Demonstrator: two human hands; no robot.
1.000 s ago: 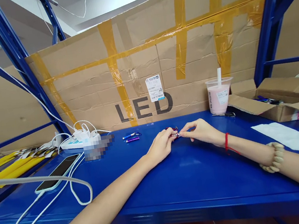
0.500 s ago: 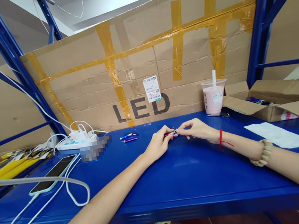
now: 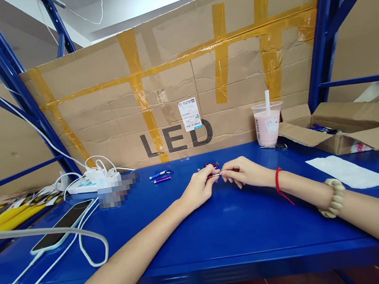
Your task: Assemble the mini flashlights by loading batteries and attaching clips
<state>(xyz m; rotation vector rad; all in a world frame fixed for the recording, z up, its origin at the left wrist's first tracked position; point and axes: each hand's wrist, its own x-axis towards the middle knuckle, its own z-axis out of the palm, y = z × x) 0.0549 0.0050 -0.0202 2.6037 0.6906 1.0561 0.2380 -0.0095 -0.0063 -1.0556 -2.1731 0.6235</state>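
My left hand (image 3: 199,189) pinches a small red metal flashlight tube (image 3: 212,175), its silver end pointing right. At that end the closed fingertips of my right hand (image 3: 242,171) meet it; whether they hold a small separate part is hidden. Just behind my hands a red piece with a clip (image 3: 211,165) lies on the blue table (image 3: 205,240). To the left are a blue flashlight with a clip (image 3: 161,174) and a short purple tube (image 3: 162,180).
At the left a phone (image 3: 62,225) lies among white cables, near a power strip (image 3: 83,185). A cup of pink drink (image 3: 268,127), an open cardboard box (image 3: 340,139) and a white tissue (image 3: 352,171) are at the right. A cardboard sheet (image 3: 117,120) stands behind.
The red piece with the clip now lies on the table behind my hands, apart from the tube in my left hand. My right hand has shifted slightly left in view.
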